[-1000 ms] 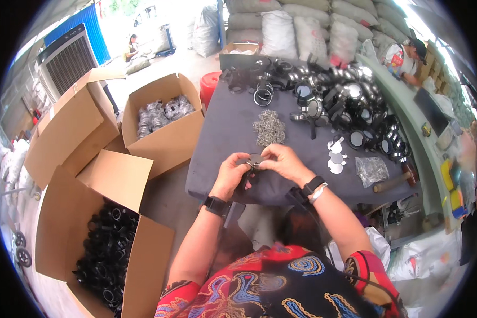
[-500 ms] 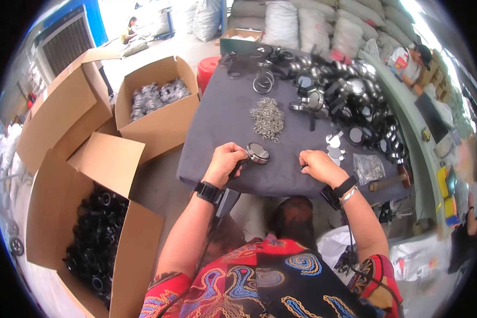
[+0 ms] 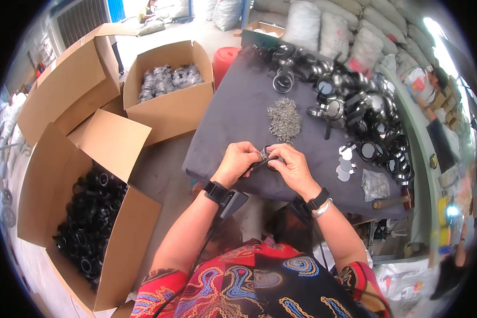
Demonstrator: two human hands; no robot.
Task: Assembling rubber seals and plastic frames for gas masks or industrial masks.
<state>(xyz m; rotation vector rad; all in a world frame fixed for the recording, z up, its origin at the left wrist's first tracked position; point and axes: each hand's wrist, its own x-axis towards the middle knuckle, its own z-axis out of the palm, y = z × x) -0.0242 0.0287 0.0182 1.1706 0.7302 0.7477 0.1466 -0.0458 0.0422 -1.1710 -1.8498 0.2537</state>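
Both hands meet over the near edge of the grey cloth-covered desk (image 3: 233,127). The left hand (image 3: 237,161) and the right hand (image 3: 290,167) are closed together on one small round black part with a dark strap-like tail (image 3: 266,159), fingertips pinching it from either side; the part is mostly hidden between the fingers, so its exact form cannot be told.

It looks light and rigid, probably hard plastic or metal with a smooth rim, so it would likely slip if pinched on the face; a hold across the rim, thumb against forefinger, seems the surest. The trailing tail looks flexible and would flop if taken alone.

Just beyond the hands lies a loose heap of small silvery metal rings (image 3: 284,119), light, and likely to scatter if knocked. Farther out and to the right of the right hand, a dense pile of black and chrome round fittings (image 3: 365,111) covers the desk, with a few flat silvery discs (image 3: 344,164) and a small clear bag of tiny metal pieces (image 3: 375,184) nearer.

To the left of the left hand, on the floor, an open brown cardboard box (image 3: 116,228) holds many black ring-shaped parts. Beyond it, a second open cardboard box (image 3: 169,108) holds bundled silvery rings, and a third cardboard box (image 3: 63,90) stands beside, its contents hidden.
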